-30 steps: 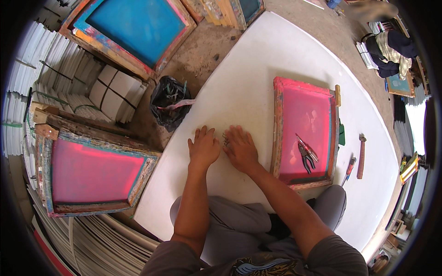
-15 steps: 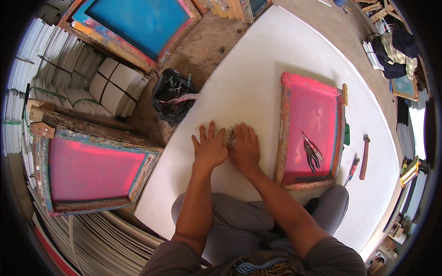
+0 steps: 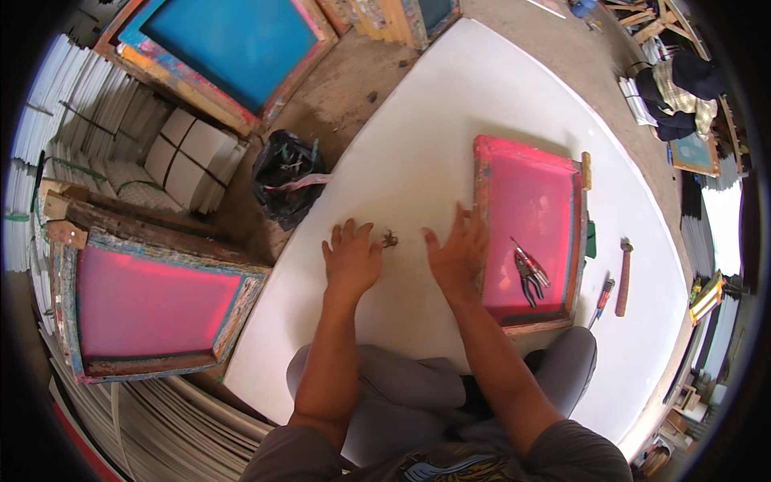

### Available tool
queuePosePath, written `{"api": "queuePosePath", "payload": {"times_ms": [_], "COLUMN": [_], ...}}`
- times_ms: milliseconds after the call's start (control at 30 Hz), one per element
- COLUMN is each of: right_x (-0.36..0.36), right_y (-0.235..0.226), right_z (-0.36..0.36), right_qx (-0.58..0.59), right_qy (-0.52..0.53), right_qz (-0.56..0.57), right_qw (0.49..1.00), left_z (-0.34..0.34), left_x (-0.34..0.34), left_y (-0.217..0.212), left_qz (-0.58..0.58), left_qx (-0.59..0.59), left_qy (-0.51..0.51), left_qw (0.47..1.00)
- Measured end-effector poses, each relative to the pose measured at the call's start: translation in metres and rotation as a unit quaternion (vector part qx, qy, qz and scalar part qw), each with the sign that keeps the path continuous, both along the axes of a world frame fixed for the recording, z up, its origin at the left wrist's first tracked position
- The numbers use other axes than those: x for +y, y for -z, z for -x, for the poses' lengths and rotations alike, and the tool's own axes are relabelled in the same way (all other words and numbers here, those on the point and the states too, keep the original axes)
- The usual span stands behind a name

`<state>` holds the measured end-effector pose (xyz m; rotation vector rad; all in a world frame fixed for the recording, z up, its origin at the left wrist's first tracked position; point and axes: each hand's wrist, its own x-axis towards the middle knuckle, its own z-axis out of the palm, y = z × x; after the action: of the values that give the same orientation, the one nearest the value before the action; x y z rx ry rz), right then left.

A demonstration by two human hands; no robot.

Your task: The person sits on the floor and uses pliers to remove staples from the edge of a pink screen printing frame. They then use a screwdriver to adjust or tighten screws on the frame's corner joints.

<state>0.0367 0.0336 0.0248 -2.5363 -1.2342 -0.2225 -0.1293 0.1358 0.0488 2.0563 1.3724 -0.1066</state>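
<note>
A small heap of thin, dark pieces [image 3: 389,238], perhaps nails or staples, lies on the white board [image 3: 426,104]. Just left of the heap, my left hand [image 3: 352,257] rests on or hovers over the board, fingers apart and holding nothing. My right hand [image 3: 456,253] is spread and free on the other side, close to the left edge of a wooden-framed pink screen [image 3: 534,193]. On that screen's mesh lie black-handled pliers [image 3: 529,279] and a red tool [image 3: 533,263] of unclear kind.
Right of the screen are a hammer [image 3: 623,277] and a screwdriver [image 3: 602,301]. A black plastic bag [image 3: 281,181] stands beyond the board's left edge. Another pink screen [image 3: 157,301] is at left, a blue one [image 3: 229,44] farther back, near stacked white sheets [image 3: 189,157].
My hands have moved apart from around the dark heap. The left went leftward, the right went rightward toward the pink screen, leaving the heap uncovered. The whole view has shifted slightly.
</note>
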Motion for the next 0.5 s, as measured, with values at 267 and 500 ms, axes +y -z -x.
{"api": "queuePosePath", "payload": {"times_ms": [267, 500], "right_x": [-0.043, -0.064], "right_y": [0.042, 0.020], "right_z": [-0.058, -0.064], "right_qx": [0.078, 0.149], "right_qy": [0.113, 0.039], "right_qz": [0.079, 0.105], "right_qw": [0.987, 0.982], "left_z": [-0.027, -0.036], "left_x": [-0.005, -0.011], "left_y": [0.014, 0.026], "left_qz": [-0.046, -0.058], "left_qx": [-0.089, -0.175], "left_qy": [0.050, 0.072], "left_qw": [0.994, 0.980]}}
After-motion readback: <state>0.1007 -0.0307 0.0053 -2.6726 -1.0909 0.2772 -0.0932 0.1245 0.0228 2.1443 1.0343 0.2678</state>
